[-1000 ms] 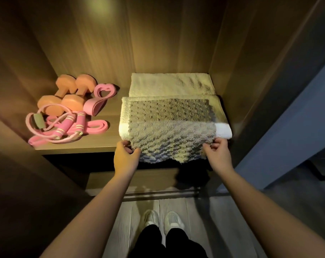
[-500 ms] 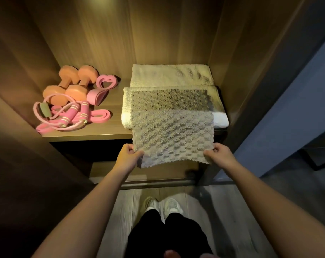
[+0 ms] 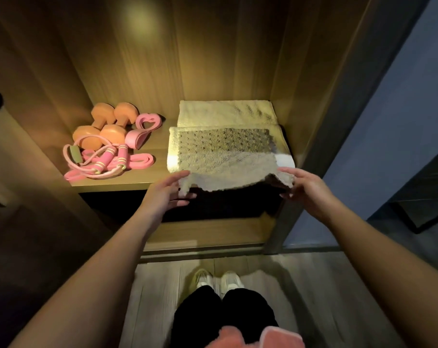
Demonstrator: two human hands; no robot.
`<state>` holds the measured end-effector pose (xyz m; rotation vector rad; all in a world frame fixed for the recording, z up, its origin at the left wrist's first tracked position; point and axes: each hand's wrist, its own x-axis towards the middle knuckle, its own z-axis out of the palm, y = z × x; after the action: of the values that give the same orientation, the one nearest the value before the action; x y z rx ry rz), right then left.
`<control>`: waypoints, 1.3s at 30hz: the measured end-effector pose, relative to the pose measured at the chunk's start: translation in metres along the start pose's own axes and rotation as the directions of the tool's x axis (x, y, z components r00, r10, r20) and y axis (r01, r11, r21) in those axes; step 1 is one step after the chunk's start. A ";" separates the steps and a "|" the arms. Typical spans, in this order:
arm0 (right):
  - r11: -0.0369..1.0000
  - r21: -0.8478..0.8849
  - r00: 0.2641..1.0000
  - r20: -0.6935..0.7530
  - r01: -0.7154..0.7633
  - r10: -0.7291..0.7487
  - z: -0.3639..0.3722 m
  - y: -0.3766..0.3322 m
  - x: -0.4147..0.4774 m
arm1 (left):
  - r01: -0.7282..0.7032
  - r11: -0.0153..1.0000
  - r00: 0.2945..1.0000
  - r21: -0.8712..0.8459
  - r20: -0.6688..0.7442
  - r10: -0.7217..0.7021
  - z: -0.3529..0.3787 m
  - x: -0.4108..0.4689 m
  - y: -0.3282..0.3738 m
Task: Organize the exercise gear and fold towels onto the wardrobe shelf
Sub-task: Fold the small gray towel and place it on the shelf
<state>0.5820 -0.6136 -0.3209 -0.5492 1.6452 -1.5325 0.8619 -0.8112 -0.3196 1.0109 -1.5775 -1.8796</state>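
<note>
One grey towel (image 3: 223, 156), corners pinched by left grip (image 3: 167, 192) and right grip (image 3: 305, 189), overlies the nearer of two cream towels (image 3: 225, 111); two dumbbells (image 3: 105, 126) alongside.

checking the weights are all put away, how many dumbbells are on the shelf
2. The left dumbbell and the right dumbbell lie side by side at the shelf's back left, behind the pink skipping rope. None seem hidden.

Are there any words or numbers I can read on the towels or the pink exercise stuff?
None can be read.
The grey towel, the cream towels, the orange dumbbells and the pink skipping rope handles show no writing.
A small green tab by the dumbbells is too blurred to tell.
</note>
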 end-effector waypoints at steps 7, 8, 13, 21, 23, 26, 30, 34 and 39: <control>0.937 -0.329 0.978 -0.123 0.117 -0.166 0.005 -0.029 0.039 | -0.074 0.880 0.942 0.469 -0.257 0.216 0.001 0.032 0.028; 0.916 -0.377 0.964 -0.159 0.138 -0.211 0.007 -0.032 0.048 | -0.087 0.838 0.921 0.539 -0.277 0.274 0.002 0.040 0.032; 0.846 -0.502 0.917 -0.224 0.181 -0.329 0.013 -0.045 0.098 | -0.105 0.800 0.892 0.591 -0.300 0.339 0.005 0.091 0.048; 0.857 -0.515 0.941 -0.276 0.026 -0.194 0.028 -0.057 0.173 | -0.010 0.746 0.900 0.666 -0.320 0.297 0.004 0.167 0.053; 0.827 -0.561 0.956 -0.259 -0.034 -0.136 0.030 -0.056 0.184 | -0.006 0.718 0.907 0.696 -0.299 0.297 0.003 0.175 0.049; 0.747 -0.657 0.958 -0.266 -0.096 -0.111 0.032 -0.053 0.193 | 0.043 0.676 0.912 0.736 -0.305 0.275 0.003 0.183 0.044; 0.684 -0.720 0.936 -0.309 -0.115 -0.168 0.036 -0.048 0.198 | 0.087 0.641 0.921 0.762 -0.306 0.239 0.006 0.186 0.043; 0.640 -0.762 0.928 -0.303 -0.098 -0.218 0.039 -0.046 0.199 | 0.136 0.599 0.919 0.789 -0.326 0.221 0.012 0.184 0.046; 0.582 -0.805 0.931 -0.289 -0.109 -0.224 0.042 -0.044 0.200 | 0.153 0.496 0.928 0.855 -0.297 0.226 0.018 0.181 0.049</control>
<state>0.4894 -0.8005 -0.3279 -0.8305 2.6699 -0.8347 0.7329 -0.9476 -0.3127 1.5885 -2.2914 -0.6221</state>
